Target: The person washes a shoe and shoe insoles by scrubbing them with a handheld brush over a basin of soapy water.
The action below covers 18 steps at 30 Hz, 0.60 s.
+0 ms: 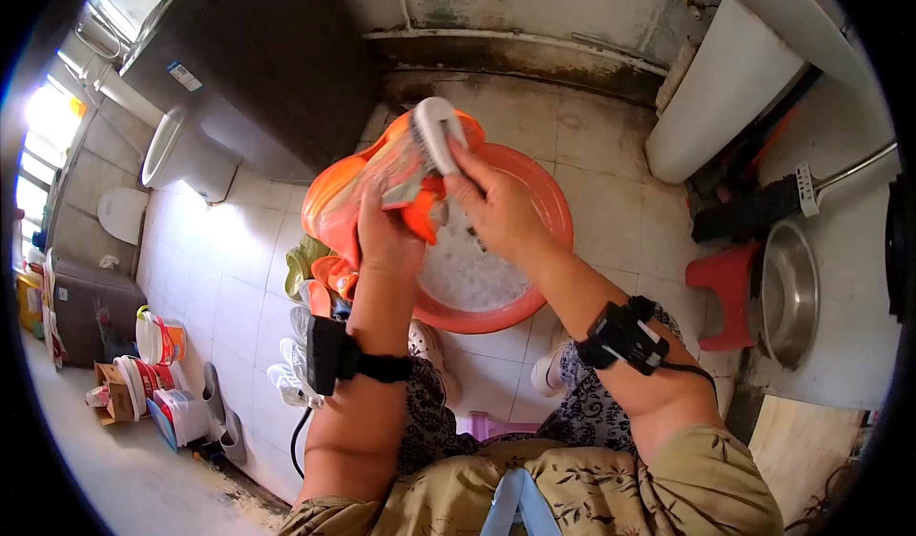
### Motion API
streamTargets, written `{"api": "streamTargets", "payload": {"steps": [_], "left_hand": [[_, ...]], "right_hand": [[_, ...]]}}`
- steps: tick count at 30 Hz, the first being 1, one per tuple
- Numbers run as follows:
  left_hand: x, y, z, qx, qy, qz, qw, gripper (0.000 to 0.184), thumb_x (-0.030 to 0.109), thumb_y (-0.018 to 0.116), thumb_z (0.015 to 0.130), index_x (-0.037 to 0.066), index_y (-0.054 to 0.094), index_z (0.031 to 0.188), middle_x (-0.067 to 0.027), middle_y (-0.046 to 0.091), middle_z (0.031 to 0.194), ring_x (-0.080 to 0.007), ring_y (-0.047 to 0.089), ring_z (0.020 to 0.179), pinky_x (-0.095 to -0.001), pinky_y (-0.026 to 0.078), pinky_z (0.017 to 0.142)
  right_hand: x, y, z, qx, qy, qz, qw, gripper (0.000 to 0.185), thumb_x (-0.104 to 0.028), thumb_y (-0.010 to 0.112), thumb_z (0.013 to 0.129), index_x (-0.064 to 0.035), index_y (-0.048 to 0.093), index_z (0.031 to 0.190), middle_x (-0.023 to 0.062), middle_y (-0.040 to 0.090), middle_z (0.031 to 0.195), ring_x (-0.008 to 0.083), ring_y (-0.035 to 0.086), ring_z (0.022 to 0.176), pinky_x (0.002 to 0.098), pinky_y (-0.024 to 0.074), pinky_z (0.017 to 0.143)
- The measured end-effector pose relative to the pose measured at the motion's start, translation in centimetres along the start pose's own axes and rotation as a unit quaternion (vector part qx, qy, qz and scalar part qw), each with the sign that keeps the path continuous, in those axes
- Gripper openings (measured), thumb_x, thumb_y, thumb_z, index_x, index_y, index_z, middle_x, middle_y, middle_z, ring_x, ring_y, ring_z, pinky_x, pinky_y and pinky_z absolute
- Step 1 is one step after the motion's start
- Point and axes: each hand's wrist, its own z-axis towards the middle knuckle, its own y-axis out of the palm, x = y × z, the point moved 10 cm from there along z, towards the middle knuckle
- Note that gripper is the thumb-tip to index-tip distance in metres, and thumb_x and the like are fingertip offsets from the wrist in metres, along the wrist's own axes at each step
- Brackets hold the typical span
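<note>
My left hand (389, 235) is closed around an orange sneaker (336, 202), held tilted over the left side of a red basin (556, 207). In my right hand (501, 202) is a white-handled scrub brush (437, 126), its bristle side against the sneaker's upper part. Foamy water (477, 273) fills the basin below both hands. The hands and sneaker hide the basin's left part. Some of the sneaker is smeared by motion.
Several shoes (329, 278) stand on the floor left of the basin. A red stool (720, 297) and a metal bowl (790, 293) are at the right. Buckets (160, 336) and grey slippers (224, 412) lie along the left. A dark cabinet (258, 59) stands behind.
</note>
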Motion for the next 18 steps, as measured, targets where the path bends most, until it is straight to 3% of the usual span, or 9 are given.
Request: {"api": "streamTargets", "payload": {"steps": [3,5,7,8,11,12,15,17,18], "left_hand": [[0.5,-1.1,0.0,0.097,0.064,0.077,0.990,0.045,0.032,0.043,0.093,0.001,0.043,0.126,-0.0162,0.053,0.122,-0.0305,0.052,0.111,-0.0447,0.042,0.096],[-0.4,0.1,0.0,0.025,0.043,0.077,0.996,0.049,0.035,0.041,0.095,-0.001,0.041,0.128,-0.0182,0.050,0.126,-0.0325,0.050,0.115,-0.0455,0.040,0.099],[-0.4,0.9,0.1,-0.002,0.059,0.013,0.998,0.045,0.031,0.036,0.097,-0.002,0.041,0.127,-0.0167,0.051,0.124,-0.0306,0.051,0.114,-0.0433,0.040,0.099],[0.0,1.2,0.0,-0.002,0.073,0.036,0.997,0.046,0.031,0.035,0.097,-0.003,0.040,0.127,-0.0184,0.049,0.126,-0.0312,0.049,0.117,-0.0429,0.039,0.100],[0.0,1.8,0.2,-0.031,0.065,0.040,0.997,0.046,0.032,0.035,0.097,-0.003,0.040,0.127,-0.0180,0.049,0.127,-0.0309,0.048,0.117,-0.0424,0.039,0.101],[0.1,1.7,0.1,-0.029,0.066,0.039,0.997,0.046,0.032,0.035,0.097,-0.003,0.040,0.127,-0.0180,0.049,0.127,-0.0309,0.048,0.117,-0.0424,0.039,0.101],[-0.6,1.4,-0.3,-0.038,0.026,0.036,0.998,0.047,0.033,0.035,0.097,-0.002,0.040,0.128,-0.0179,0.049,0.127,-0.0305,0.048,0.118,-0.0418,0.039,0.101],[-0.6,1.6,-0.1,-0.027,0.066,0.056,0.996,0.048,0.035,0.037,0.096,-0.001,0.040,0.128,-0.0187,0.046,0.129,-0.0326,0.047,0.117,-0.0449,0.038,0.101],[-0.9,1.3,-0.1,-0.028,0.065,0.067,0.995,0.048,0.036,0.038,0.096,0.000,0.041,0.128,-0.0176,0.048,0.128,-0.0315,0.048,0.117,-0.0441,0.039,0.100]], "right_hand": [[-0.3,1.1,-1.1,-0.061,-0.022,-0.131,0.989,0.046,-0.035,0.051,0.090,-0.0145,0.046,0.131,0.0236,0.062,0.084,0.0369,0.062,0.078,0.0431,0.0477,0.069],[0.4,-1.0,-0.3,-0.024,-0.015,-0.187,0.982,0.045,-0.034,0.051,0.089,-0.0154,0.047,0.130,0.0231,0.062,0.081,0.0383,0.061,0.076,0.0448,0.0472,0.067],[3.6,-5.1,0.3,0.077,0.118,-0.180,0.974,0.043,-0.024,0.056,0.089,-0.0134,0.048,0.130,0.0200,0.063,0.090,0.0266,0.063,0.075,0.0338,0.0468,0.069],[5.5,-5.5,0.2,0.041,0.197,-0.151,0.968,0.043,-0.023,0.055,0.090,-0.0131,0.047,0.130,0.0197,0.063,0.092,0.0229,0.062,0.077,0.0324,0.0462,0.071],[4.5,-2.2,-0.6,0.063,0.072,-0.077,0.992,0.043,-0.023,0.055,0.090,-0.0127,0.046,0.131,0.0180,0.062,0.098,0.0197,0.061,0.084,0.0299,0.0454,0.075],[1.9,-1.2,-0.9,0.077,-0.004,-0.077,0.994,0.045,-0.035,0.052,0.089,-0.0201,0.046,0.131,0.0243,0.062,0.086,0.0377,0.062,0.080,0.0415,0.0478,0.071],[2.0,-1.8,-0.6,0.046,0.049,-0.105,0.992,0.046,-0.036,0.053,0.089,-0.0208,0.046,0.131,0.0236,0.063,0.085,0.0374,0.062,0.080,0.0418,0.0480,0.071],[3.6,-3.5,0.8,0.088,0.014,-0.119,0.989,0.044,-0.034,0.053,0.089,-0.0207,0.046,0.131,0.0231,0.062,0.080,0.0373,0.062,0.075,0.0424,0.0476,0.068],[4.5,-4.1,0.9,0.090,0.070,-0.089,0.989,0.043,-0.033,0.052,0.089,-0.0212,0.047,0.131,0.0234,0.062,0.080,0.0375,0.062,0.075,0.0423,0.0475,0.068]]}}
